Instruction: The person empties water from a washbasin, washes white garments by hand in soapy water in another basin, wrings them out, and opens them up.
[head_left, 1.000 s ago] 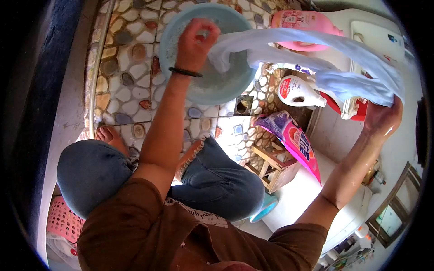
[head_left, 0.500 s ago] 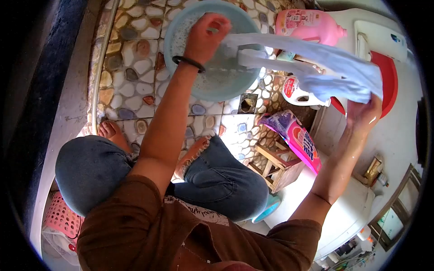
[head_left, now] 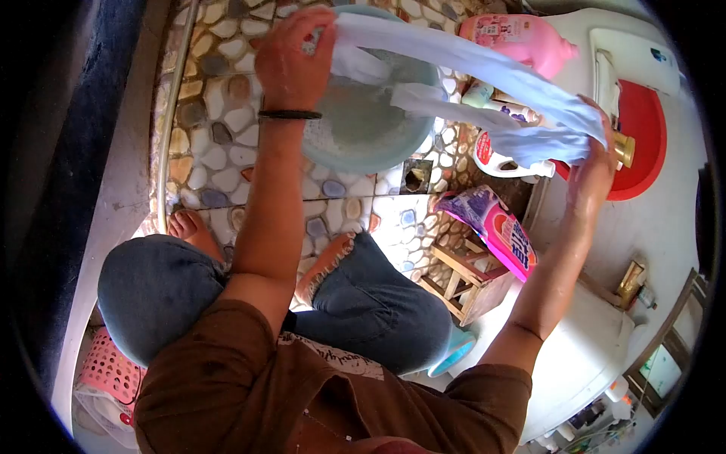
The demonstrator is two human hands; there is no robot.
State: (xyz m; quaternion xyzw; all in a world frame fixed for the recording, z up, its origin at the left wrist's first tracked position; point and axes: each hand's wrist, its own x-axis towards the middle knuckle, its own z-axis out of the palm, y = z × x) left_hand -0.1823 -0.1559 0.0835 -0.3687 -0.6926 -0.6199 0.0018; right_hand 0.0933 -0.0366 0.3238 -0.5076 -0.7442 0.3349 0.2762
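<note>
A wet, pale blue-white cloth (head_left: 469, 60) stretches between my two hands, above a round light-blue basin (head_left: 432, 129) of cloudy, sudsy water. My left hand (head_left: 296, 59), with a dark band at the wrist, is closed on the cloth's end at the basin's left rim. At the upper right, my right hand (head_left: 594, 163) grips the bunched other end. A loose part of the cloth hangs from it back over the basin's right side. The fingers of my right hand are partly hidden by the fabric.
Right of the basin are a pink bottle (head_left: 522, 41), a white bottle (head_left: 503, 160) and a red basin (head_left: 641, 136). A pink detergent bag (head_left: 495, 231) leans by a wooden stool (head_left: 469, 284). A pink basket (head_left: 112, 368) stands lower left. A drain (head_left: 414, 178) lies in the pebbled floor.
My left hand has moved left to the basin's rim, drawing the cloth's end with it. My right hand has come inward to the left, and the cloth is stretched straighter.
</note>
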